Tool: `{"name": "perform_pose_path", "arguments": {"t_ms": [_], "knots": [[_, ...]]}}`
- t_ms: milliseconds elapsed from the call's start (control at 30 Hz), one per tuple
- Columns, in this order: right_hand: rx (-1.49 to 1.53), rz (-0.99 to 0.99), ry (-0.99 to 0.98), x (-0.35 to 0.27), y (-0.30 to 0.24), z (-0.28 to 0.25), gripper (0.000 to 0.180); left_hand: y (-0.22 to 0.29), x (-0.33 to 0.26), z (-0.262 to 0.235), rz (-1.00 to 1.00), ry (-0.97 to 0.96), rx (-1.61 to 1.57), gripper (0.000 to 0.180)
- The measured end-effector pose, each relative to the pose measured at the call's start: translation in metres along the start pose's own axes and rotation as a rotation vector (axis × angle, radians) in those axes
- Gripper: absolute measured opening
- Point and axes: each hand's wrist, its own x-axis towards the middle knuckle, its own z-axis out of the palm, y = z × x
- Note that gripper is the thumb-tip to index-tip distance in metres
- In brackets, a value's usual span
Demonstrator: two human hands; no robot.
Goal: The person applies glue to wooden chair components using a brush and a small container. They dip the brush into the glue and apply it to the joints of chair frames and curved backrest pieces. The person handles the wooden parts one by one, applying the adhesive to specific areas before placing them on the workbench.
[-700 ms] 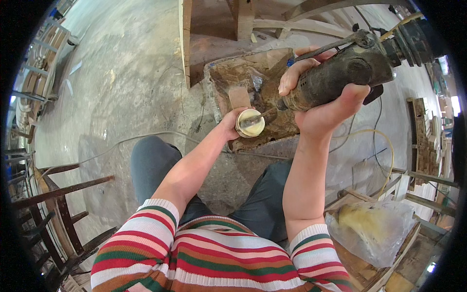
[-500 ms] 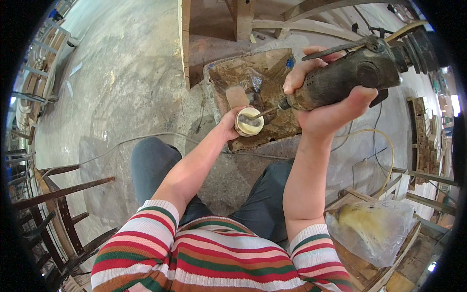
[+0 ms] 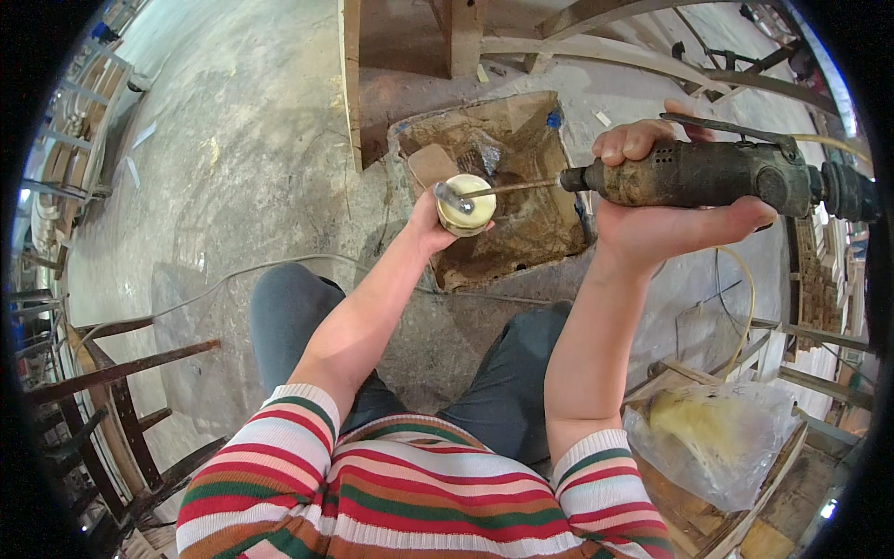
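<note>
My left hand is wrapped round a small cup of pale cream-coloured stuff. My right hand grips a dark, worn air drill with a lever along its top. From the drill's chuck a thin rod points left to the cup. The small metal paddle at its end shows over the cup's left side, coated with pale stuff. A flat tan piece sticks out beyond the cup; whether my left hand holds it, I cannot tell.
Below my hands lies a grimy, shallow brown box with a crumpled lining. Wooden frame parts stand beyond it. A cable crosses the floor. At right, a clear plastic bag with yellowish contents rests on wood; dark chair legs are at left.
The drill has moved right and turned closer to level. Its rod has drawn out of the cup, bringing the paddle into view. The cup has shifted slightly left and away from me.
</note>
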Motion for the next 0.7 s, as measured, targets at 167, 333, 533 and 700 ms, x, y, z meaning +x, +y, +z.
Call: {"name": "perform_pose_path", "arguments": {"t_ms": [167,333,533,700], "knots": [[-0.013,-0.051,0.096,0.003,-0.004,0.0,0.097,0.0,-0.001,0.003,0.02,-0.024,0.017,0.044],[0.082,-0.081,0.203,0.006,-0.009,-0.003,0.102,-0.006,-0.003,0.01,0.039,-0.011,0.024,0.042],[0.058,-0.075,0.351,0.01,-0.02,-0.007,0.099,-0.007,0.001,0.008,0.07,-0.009,0.058,0.041],[0.116,-0.142,0.431,0.022,-0.028,-0.031,0.095,-0.016,0.0,0.008,0.124,0.167,0.161,0.043]]}}
